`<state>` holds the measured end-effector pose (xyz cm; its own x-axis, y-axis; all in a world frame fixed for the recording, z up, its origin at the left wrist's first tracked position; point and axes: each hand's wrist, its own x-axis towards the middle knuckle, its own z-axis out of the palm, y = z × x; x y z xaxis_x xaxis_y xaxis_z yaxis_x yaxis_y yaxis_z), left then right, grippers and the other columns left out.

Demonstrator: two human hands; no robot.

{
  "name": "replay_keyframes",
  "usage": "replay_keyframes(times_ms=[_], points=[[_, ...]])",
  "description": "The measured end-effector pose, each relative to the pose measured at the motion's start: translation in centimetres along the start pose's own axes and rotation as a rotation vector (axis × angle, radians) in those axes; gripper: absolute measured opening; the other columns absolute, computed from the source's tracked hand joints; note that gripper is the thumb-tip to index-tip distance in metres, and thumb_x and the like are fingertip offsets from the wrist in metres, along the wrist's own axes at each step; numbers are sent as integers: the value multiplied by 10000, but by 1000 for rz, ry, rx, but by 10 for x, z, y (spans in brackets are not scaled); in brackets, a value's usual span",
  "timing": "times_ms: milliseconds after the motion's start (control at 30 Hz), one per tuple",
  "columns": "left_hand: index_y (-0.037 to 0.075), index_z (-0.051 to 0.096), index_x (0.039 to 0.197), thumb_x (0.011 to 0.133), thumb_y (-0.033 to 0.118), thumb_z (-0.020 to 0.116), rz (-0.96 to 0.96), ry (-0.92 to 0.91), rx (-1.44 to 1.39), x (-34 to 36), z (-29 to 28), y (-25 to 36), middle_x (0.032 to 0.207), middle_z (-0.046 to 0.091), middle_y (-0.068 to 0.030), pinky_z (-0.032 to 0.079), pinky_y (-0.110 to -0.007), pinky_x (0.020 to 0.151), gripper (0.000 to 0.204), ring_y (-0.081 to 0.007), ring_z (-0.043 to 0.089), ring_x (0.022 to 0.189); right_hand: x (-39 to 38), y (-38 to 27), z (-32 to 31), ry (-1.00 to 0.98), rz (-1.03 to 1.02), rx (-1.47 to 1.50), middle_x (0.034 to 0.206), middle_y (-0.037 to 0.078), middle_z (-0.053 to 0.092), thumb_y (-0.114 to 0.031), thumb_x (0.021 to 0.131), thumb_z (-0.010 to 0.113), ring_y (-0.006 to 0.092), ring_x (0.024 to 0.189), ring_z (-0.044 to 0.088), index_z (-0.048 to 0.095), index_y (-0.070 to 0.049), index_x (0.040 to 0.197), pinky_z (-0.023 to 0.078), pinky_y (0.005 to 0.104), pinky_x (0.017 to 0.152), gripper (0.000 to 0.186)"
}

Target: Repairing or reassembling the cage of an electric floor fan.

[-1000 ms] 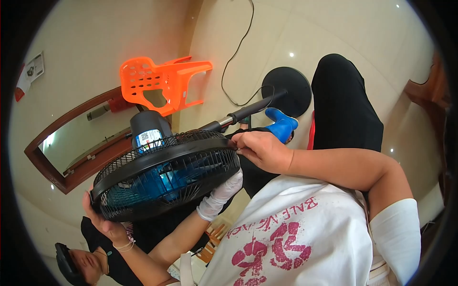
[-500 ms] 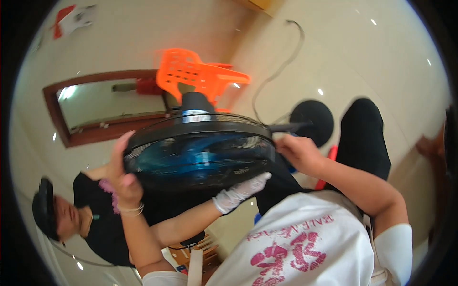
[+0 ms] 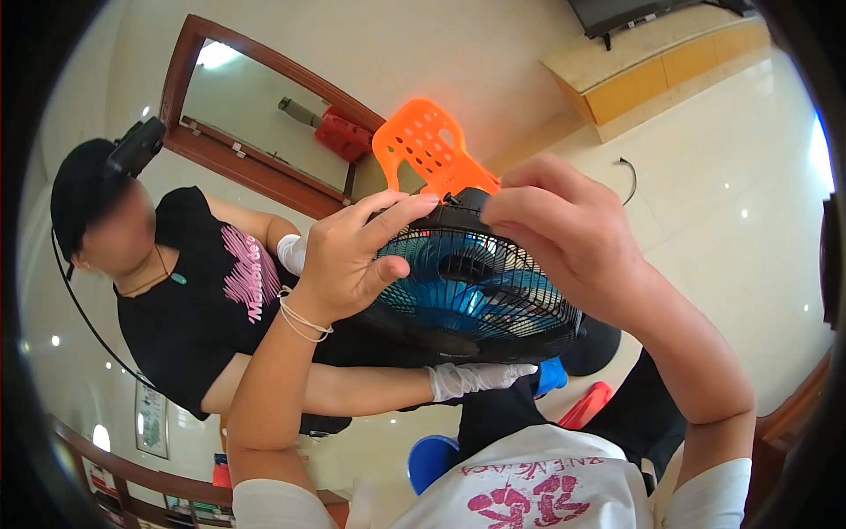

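Hands first: our left hand [image 3: 352, 256] is half open, its fingers stretched along the top rim of the fan [image 3: 471, 295] and the thumb pressed against the black wire grille from the side, so it pinches the rim loosely. Our right hand [image 3: 564, 234] curls over the same rim from the other side, fingers bent and close together, their tips touching the top of the grille near the left fingertips. We cannot tell whether it truly clamps the wire or only rests on it. Both our forearms rise from the lower edge and meet above the fan, the left wrist wearing thin pale bracelets [image 3: 304, 319].

We see the fan raised between us and the floor, tilted, its round cage of thin black wires over glossy blue blades. Beneath it a gloved hand [image 3: 471, 379] in white fabric, belonging to another person in a black shirt [image 3: 198, 309], reaches under the cage. Behind the fan stands an orange perforated plastic chair [image 3: 427, 145] on pale shiny tiles.
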<state>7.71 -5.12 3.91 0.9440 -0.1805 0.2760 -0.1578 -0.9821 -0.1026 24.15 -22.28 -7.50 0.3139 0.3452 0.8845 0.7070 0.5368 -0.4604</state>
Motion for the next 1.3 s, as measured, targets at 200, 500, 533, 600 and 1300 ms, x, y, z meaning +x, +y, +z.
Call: replay_keyframes(times_ms=[200, 500, 533, 600, 1300], points=[[2, 598, 1211, 941, 598, 422, -97, -123, -18, -3, -9, 6, 1137, 643, -198, 493, -385, 908, 678, -356, 628, 1050, 17, 7, 29, -26, 60, 32, 850, 117, 594, 2, 800, 646, 330, 752, 605, 648, -51, 921, 489, 400, 642, 132], [35, 615, 1209, 933, 417, 559, -116, -65, 42, -4, -10, 14, 1059, 650, -205, 518, -364, 799, 474, -352, 653, 942, 31, -1, 32, -59, -27, -119, 800, 113, 592, -21, 761, 674, 338, 721, 603, 626, -36, 845, 492, 414, 627, 98], [35, 615, 1209, 933, 417, 559, -122, -59, 39, -4, -9, 13, 1059, 650, -205, 518, -364, 799, 474, -352, 653, 942, 32, -3, 31, -68, -29, -119, 800, 113, 592, -21, 761, 674, 338, 721, 603, 626, -36, 845, 492, 414, 627, 98], [48, 596, 1232, 922, 389, 583, -111, -19, -6, -5, -8, 12, 1026, 663, -185, 523, -355, 774, 461, -346, 661, 889, 33, -6, 29, -116, -24, -201, 767, 108, 592, 39, 783, 677, 288, 680, 602, 658, -25, 867, 477, 365, 586, 107], [-8, 475, 1264, 875, 548, 589, -208, -29, 183, -18, -3, 14, 1038, 675, -167, 522, -371, 765, 688, -335, 667, 907, 76, -2, 18, -581, 512, 225, 763, 75, 655, -67, 774, 745, 127, 719, 619, 702, 14, 947, 511, 276, 656, 196]])
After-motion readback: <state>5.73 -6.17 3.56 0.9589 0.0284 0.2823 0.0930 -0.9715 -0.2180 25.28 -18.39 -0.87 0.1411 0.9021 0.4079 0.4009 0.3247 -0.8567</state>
